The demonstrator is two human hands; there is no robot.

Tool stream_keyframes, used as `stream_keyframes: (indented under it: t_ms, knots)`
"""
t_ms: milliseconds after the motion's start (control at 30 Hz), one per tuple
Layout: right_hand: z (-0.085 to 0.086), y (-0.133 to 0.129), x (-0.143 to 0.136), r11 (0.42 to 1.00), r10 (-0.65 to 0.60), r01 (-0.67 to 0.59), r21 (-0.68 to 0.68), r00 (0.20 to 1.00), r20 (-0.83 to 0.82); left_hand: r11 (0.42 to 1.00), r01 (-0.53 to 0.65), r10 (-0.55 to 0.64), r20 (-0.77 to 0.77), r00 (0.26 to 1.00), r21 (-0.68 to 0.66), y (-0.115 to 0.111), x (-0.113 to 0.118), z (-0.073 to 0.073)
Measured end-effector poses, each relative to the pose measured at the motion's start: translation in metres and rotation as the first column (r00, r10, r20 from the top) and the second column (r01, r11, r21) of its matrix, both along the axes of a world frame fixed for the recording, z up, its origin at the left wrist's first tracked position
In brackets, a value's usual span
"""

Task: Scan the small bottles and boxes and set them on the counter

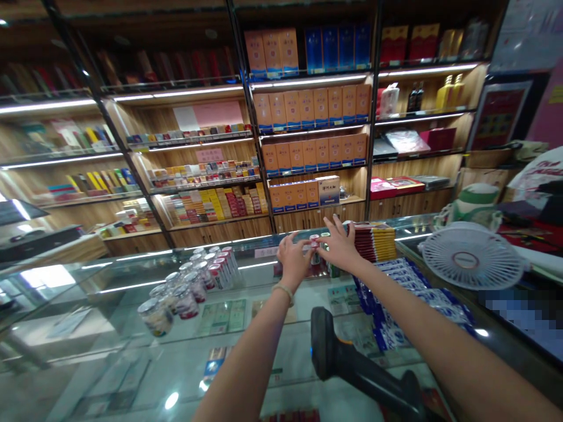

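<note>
Facing lit shelves [171,153] across glass ctr [176,363] w/ cans [191,280].

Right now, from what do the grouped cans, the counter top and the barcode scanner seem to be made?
Grouped cans: probably metal, silvery lids shining. Counter top: clear, glossy glass; packs show through. Barcode scanner: likely plastic, dark, matte, with soft highlights.

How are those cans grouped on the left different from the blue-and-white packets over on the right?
Shape: the cans are round, while the packets are flat.
Arrangement: the cans stand close together in rows, whereas the packets lie overlapping.
Colour: the cans have silvery tops and partly red sides; the packets are blue and white.
Shared: both are groups of many similar items on the glass counter.
</note>
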State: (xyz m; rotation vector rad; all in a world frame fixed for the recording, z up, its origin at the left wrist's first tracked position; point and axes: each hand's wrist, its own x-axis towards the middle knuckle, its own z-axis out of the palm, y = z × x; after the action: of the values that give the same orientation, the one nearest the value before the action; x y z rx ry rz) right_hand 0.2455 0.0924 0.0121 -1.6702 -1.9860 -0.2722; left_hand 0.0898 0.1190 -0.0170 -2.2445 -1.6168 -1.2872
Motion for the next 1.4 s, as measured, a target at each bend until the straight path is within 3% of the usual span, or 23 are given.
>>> stream_keyframes:
  t_ms: [267,500,733,967,1133,1400]
  knots:
    - [-0.005,0.005,0.002,1.000,0.013,-0.013,0.014,1.000,-0.023,1.000,0.011,-0.011,-0.066,0.998,-0.012,0.001,-0.002,-0.003]
    - [-0.003,0.000,0.001,0.999,0.024,-0.022,0.043,0.999,-0.033,0.994,0.046,-0.055,-0.083,0.995,-0.099,-0.010,-0.006,0.006]
    - [0.001,-0.026,-0.002,0.994,0.081,-0.082,0.072,0.997,0.008,0.984,0.108,-0.124,-0.106,0.987,-0.145,-0.029,-0.017,0.009]
    - [0.005,-0.063,-0.006,0.988,0.137,-0.141,0.067,0.988,0.064,0.981,0.121,-0.139,-0.114,0.984,-0.153,-0.067,-0.029,0.013]
    - [-0.005,-0.075,-0.006,0.985,0.147,-0.148,0.089,0.989,0.028,0.978,0.154,-0.169,-0.099,0.981,-0.138,-0.079,-0.032,0.006]
    - [-0.017,-0.075,-0.004,0.976,0.160,-0.157,0.151,0.987,-0.012,0.976,0.179,-0.190,-0.087,0.978,-0.121,-0.074,-0.035,-0.009]
